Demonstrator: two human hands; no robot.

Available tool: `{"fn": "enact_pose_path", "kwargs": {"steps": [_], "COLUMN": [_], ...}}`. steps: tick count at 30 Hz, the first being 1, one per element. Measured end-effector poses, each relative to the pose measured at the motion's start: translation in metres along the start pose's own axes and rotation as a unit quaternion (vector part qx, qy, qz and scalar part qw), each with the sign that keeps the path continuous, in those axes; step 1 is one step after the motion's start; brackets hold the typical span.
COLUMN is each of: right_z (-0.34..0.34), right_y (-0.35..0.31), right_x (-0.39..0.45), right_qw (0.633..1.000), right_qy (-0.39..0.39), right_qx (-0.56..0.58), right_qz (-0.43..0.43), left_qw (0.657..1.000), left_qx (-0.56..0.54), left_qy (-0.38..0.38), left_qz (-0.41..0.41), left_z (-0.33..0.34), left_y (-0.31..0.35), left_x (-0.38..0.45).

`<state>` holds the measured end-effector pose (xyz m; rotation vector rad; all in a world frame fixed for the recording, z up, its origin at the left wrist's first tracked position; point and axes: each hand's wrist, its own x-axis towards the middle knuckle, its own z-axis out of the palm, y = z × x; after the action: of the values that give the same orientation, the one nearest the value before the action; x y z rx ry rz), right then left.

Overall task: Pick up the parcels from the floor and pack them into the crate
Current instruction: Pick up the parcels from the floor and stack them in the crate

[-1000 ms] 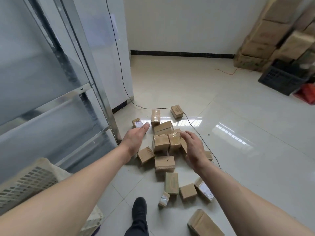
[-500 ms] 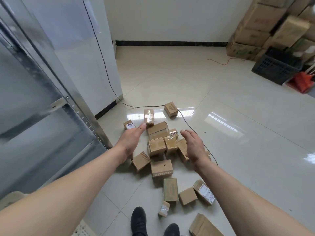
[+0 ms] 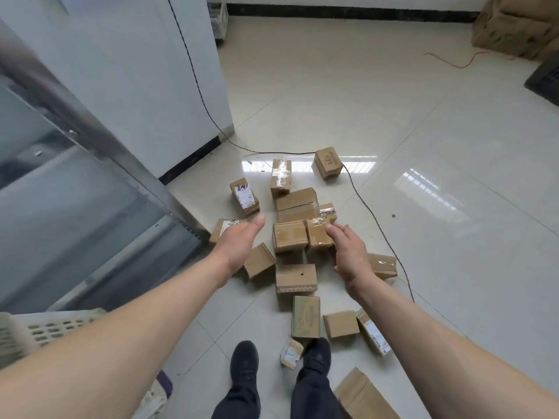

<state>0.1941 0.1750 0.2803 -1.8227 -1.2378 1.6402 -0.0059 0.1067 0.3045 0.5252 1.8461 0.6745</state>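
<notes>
Several small brown cardboard parcels lie scattered on the tiled floor ahead of me. My left hand (image 3: 240, 244) reaches out over them with straight fingers and holds nothing, just left of a square parcel (image 3: 289, 236). My right hand (image 3: 351, 255) hangs with relaxed fingers whose tips sit at a taped parcel (image 3: 318, 232); whether they touch it I cannot tell. A cream perforated crate (image 3: 45, 331) stands at the lower left, partly hidden by my left forearm.
A metal shelving frame (image 3: 99, 158) rises on the left. A black cable (image 3: 375, 219) runs across the floor past the parcels. Large cartons (image 3: 514, 28) and a dark crate (image 3: 544, 77) stand at the far right. My two black shoes (image 3: 245, 358) stand near the closest parcels.
The view has tipped downward and moved closer to the pile. Both hands have dropped lower toward the middle parcels, the right fingertips now at the taped parcel. Neither hand has taken hold of anything.
</notes>
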Motion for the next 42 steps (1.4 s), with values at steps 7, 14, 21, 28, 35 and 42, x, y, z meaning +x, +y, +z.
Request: {"fn": "enact_pose_path", "kwargs": {"steps": [7,14,21,28,35,42], "right_z": [0.008,0.028,0.057,0.073,0.074,0.049], "right_y": [0.089,0.223,0.361,0.433,0.448,0.446], "right_x": [0.1,0.202,0.299,0.355,0.367,0.369], "right_qw": [0.997,0.991,0.983,0.981,0.987,0.989], "right_qy": [-0.024,-0.036,-0.043,-0.026,0.024,0.097], "right_qx": [-0.054,-0.107,-0.14,-0.143,-0.077,-0.045], "right_qz": [0.041,0.075,0.108,0.126,0.138,0.103], "left_qw": [0.998,0.995,0.988,0.98,0.968,0.97], "left_qx": [0.012,0.035,0.027,-0.029,-0.103,-0.132], "left_qy": [-0.001,-0.014,-0.014,-0.029,-0.063,-0.046], "left_qz": [-0.061,-0.098,-0.151,-0.194,-0.22,-0.197], "left_z": [0.067,0.136,0.195,0.233,0.241,0.249], "left_y": [-0.064,-0.172,-0.29,-0.352,-0.365,-0.348], "left_x": [0.104,0.224,0.333,0.402,0.416,0.411]}}
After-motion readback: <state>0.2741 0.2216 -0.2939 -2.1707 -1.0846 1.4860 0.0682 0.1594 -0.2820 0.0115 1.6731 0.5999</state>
